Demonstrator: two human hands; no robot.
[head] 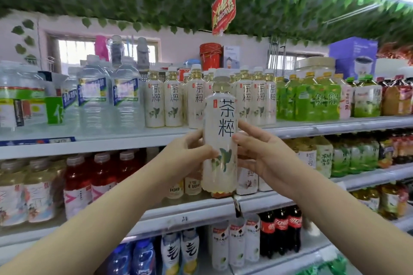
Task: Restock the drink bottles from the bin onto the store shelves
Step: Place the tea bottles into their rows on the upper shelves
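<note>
Now shelving: one tea bottle held up in front of its own row

On the far left of the top shelf (111, 143) stand large clear water bottles (111, 100), and just right of them begins the row of white tea bottles (172, 100) with the same label as the one being carried. The left hand (190, 152) is wrapped round the lower half of the held tea bottle (220, 123), thumb across the front over the leaf print. The bottle is upright and in the air, nearer than the shelf edge, its cap level with the caps of the row behind. The right hand (261, 154) grips the bottle's other side, thumb on the label and fingers curled toward the back. Further right the shelf carries green drink bottles (312, 100).

By my reading, the step in hand is placing: the bottle is out of the bin, which is not in view, and is lined up with its matching stock but not yet set down. The next move calls for lifting the base clear of the shelf lip, pushing it away into a free spot among the white bottles, and standing it label forward. Whether a gap lies straight behind it is hidden by the bottle itself. Neighbours stand close, so a careless push could topple one.
</note>
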